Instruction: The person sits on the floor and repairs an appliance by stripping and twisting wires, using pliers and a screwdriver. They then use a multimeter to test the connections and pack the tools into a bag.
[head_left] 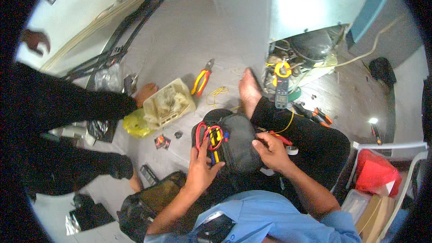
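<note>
A black zip case [245,141] lies opened across my lap. In its left half sit coiled red test leads [208,136] with yellow and blue parts. My left hand [201,171] has its fingers and thumb on the bundle of leads. On the other side, my right hand [272,154] grips the case's right edge between thumb and fingers. Just past my right knee a clamp meter [281,91] with a yellow jaw leans near the machine's open base. Red-and-yellow pliers [202,79] rest on the floor ahead.
A cream plastic basket [183,91] stands beside a yellow bag [137,123]. At the left is another person's leg [85,103]. The opened unit [310,47] shows wires and a dark compressor. Orange-handled pliers [323,116], a lit torch [375,131] and a rack with a red bag [375,171] lie right.
</note>
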`<action>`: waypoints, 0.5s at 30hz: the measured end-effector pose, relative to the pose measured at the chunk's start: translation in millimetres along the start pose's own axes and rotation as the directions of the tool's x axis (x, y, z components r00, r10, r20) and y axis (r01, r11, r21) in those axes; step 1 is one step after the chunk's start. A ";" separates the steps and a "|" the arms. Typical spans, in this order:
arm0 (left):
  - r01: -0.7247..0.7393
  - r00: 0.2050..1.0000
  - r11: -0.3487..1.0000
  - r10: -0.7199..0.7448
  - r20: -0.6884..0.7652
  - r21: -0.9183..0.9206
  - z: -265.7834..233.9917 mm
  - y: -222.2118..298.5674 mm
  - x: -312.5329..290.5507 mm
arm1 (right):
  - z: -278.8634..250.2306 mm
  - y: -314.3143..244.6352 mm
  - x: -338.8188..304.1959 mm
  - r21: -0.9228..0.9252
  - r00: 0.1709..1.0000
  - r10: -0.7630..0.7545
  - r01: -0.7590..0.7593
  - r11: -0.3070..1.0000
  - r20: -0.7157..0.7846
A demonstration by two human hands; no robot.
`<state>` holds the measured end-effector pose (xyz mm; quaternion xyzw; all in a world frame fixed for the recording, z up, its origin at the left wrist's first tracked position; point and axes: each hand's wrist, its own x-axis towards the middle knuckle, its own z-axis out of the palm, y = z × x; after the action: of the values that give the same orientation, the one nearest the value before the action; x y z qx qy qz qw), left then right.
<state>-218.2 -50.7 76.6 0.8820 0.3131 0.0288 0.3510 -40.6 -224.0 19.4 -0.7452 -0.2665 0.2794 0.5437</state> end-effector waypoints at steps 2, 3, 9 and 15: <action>-0.004 1.000 0.997 0.003 0.005 0.079 -9.2 16.6 -0.8 | -2.1 -7.8 -0.9 -0.014 1.000 0.020 -0.020 1.000 -0.003; -0.097 0.994 0.963 0.109 -0.032 0.253 -13.3 22.4 -1.9 | -3.3 -6.9 -1.1 -0.008 0.999 0.039 -0.039 0.999 -0.002; -0.254 0.919 0.922 0.325 -0.225 0.292 -13.4 33.8 23.4 | -4.0 2.8 -1.5 0.009 1.000 -0.025 0.025 1.000 -0.004; -0.424 0.893 0.877 0.446 -0.055 0.227 4.4 1.4 47.0 | -20.3 0.3 -1.5 -0.012 1.000 0.004 -0.004 1.000 0.019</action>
<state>-178.5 -27.2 66.3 0.9588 0.1262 0.1206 0.2239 -27.2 -238.6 24.5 -0.7462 -0.2718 0.2859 0.5363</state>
